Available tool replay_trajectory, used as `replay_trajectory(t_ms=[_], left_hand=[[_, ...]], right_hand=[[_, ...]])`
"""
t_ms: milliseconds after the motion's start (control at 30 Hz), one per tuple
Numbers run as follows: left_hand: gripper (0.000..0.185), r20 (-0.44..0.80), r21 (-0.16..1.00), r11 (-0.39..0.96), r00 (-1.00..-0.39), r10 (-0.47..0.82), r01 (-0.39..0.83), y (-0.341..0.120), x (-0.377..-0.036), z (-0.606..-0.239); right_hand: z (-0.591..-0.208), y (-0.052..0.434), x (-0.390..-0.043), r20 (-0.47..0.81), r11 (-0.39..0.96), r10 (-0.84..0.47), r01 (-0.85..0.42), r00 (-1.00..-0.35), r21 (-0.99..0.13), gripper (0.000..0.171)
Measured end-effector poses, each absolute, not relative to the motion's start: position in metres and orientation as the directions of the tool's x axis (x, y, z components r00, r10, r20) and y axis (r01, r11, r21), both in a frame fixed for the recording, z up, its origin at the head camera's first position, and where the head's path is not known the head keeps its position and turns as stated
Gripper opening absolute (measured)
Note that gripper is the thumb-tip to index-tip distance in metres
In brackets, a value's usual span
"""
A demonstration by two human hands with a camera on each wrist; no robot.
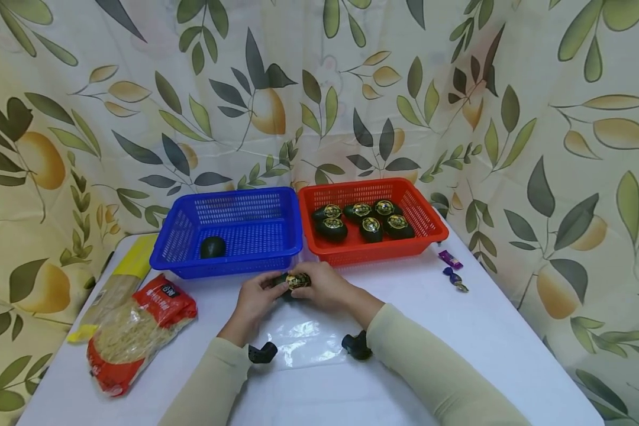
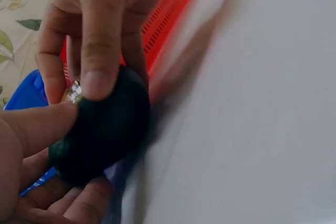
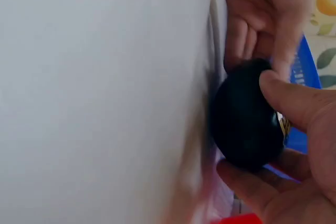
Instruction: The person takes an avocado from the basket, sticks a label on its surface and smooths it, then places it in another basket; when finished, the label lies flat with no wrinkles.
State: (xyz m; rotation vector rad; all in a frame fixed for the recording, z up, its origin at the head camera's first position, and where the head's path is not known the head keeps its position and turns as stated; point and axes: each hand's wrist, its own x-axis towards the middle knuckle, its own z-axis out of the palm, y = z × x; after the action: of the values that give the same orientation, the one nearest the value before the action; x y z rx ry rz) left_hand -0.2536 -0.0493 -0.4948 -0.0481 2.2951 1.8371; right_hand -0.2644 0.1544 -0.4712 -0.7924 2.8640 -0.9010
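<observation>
A dark green avocado point(image 1: 298, 280) with a gold-and-black sticker is held between both hands, just in front of the baskets. My left hand point(image 1: 255, 300) grips its left side with thumb and fingers. From the right, my right hand point(image 1: 327, 285) pinches it, fingers near the sticker. Both wrist views show the avocado's smooth dark side point(image 2: 113, 127), with the sticker partly covered. Behind the hands stands a blue basket point(image 1: 226, 269) with one avocado point(image 1: 213, 247), no sticker visible on it. Beside it, a red basket point(image 1: 373, 255) holds several stickered avocados point(image 1: 371, 229).
Left on the white table lie a red-and-clear food bag point(image 1: 133, 331) and a yellow-ended clear packet point(image 1: 117, 284). A clear plastic sheet or bag point(image 1: 309, 343) lies below the hands. Two wrapped candies point(image 1: 449, 259) lie right of the red basket. Patterned curtains point(image 1: 319, 89) stand behind.
</observation>
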Motion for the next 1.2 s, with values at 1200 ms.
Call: replay_trajectory(t_ms=[1200], left_hand=[[0.042, -0.273, 0.924, -0.202, -0.930, 0.246, -0.324, 0.037, -0.263, -0.464]], right_hand=[[-0.354, 0.293, -0.279, -0.156, 0.687, -0.476, -0.256, -0.866, -0.680, 0.059]])
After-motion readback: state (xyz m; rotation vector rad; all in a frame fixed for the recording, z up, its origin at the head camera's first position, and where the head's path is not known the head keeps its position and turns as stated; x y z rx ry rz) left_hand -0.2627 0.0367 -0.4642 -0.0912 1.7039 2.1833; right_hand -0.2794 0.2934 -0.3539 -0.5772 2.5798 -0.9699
